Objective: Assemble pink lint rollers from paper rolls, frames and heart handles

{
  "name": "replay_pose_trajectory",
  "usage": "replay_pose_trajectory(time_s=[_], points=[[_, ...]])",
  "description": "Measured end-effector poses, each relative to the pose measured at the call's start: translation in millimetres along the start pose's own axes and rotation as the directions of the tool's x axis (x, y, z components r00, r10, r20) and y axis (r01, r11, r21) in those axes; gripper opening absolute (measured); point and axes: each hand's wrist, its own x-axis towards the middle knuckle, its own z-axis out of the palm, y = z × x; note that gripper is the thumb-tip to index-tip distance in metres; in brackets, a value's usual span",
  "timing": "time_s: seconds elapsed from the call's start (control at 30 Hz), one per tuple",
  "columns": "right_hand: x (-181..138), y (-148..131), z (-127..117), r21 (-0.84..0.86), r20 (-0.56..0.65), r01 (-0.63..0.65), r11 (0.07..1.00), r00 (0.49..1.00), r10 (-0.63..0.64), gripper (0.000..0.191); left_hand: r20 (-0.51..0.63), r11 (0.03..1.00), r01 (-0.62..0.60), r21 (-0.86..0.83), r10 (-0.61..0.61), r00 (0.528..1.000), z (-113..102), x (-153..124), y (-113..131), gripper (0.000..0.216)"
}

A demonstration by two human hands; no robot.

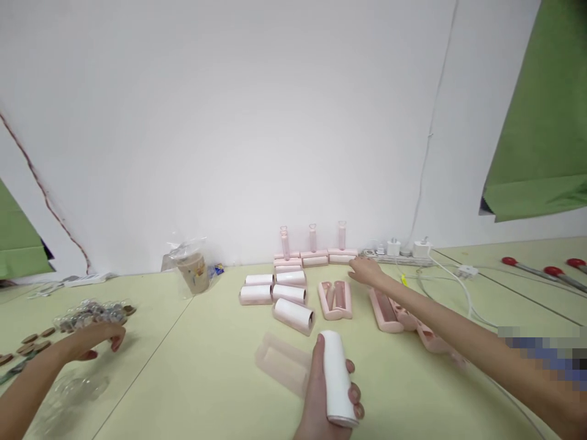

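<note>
My left hand (321,391) is closed around a white paper roll (338,379), tilted upright at the front, thumb on its left side and fingertips showing on its right. Reaching far across the table, my right hand (365,270) has its fingers at the right end of a pink lint roller (342,255); whether they grip it is not clear. Just below that hand lies an open pink case (335,299). A translucent pink cover (283,363) rests left of my left hand. Several white rolls in pink covers (293,315) lie behind it.
More pink cases (387,311) lie under my right forearm. A power strip (398,259) with chargers and cables runs along the wall. A bagged cup (192,272) stands at the left. Another person's hand (94,339) is by clear balls (92,315) and wooden discs (26,348).
</note>
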Motion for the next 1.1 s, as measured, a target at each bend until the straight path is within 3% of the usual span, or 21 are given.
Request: replay_pose_trajectory(time_s=[0.1,0.23,0.37,0.47,0.53,0.63,0.73,0.9,1.1], points=[[22.5,18.9,12.3,-0.053,0.049,-0.103,0.993,0.993,0.105,0.028,0.028,1.0,0.022,0.014,-0.023,0.999,-1.5,1.3,-0.1,0.051],[25.1,31.5,31.5,-0.104,0.075,-0.146,0.984,0.985,0.154,0.028,0.015,0.999,0.034,-0.029,-0.034,0.999,-2.9,4.1,0.5,0.049],[19.3,33.1,40.4,-0.106,0.118,-0.075,0.992,0.989,0.087,0.026,0.006,0.998,0.068,0.004,-0.068,0.998,-3.8,5.8,-0.5,0.05],[9.6,34.3,37.7,-0.073,0.241,0.019,0.997,0.97,-0.001,0.032,-0.02,0.996,0.073,0.058,-0.071,0.997,-4.8,6.2,-1.9,0.051],[0.9,39.1,31.8,-0.043,0.344,0.068,0.997,0.938,-0.05,0.057,-0.034,0.995,0.075,0.067,-0.073,0.997,-5.5,6.4,-2.2,0.049],[-13.6,51.0,21.3,-0.016,0.462,0.098,0.995,0.883,-0.079,0.115,-0.04,0.995,0.073,0.06,-0.071,0.997,-6.0,6.4,-1.8,0.048],[-28.2,60.5,14.9,-0.01,0.491,0.094,0.996,0.868,-0.077,0.132,-0.051,0.996,0.069,0.049,-0.067,0.996,-5.6,5.9,-1.2,0.05],[-48.7,58.9,6.5,0.107,0.38,0.134,0.985,0.91,-0.165,0.112,-0.048,0.997,0.065,0.04,-0.063,0.997,-4.7,5.4,-3.2,0.049],[-74.1,47.3,3.9,0.356,0.172,0.085,0.93,0.973,-0.155,0.058,-0.045,1.0,-0.019,-0.019,0.018,0.999,-6.2,6.9,-7.1,0.039]])
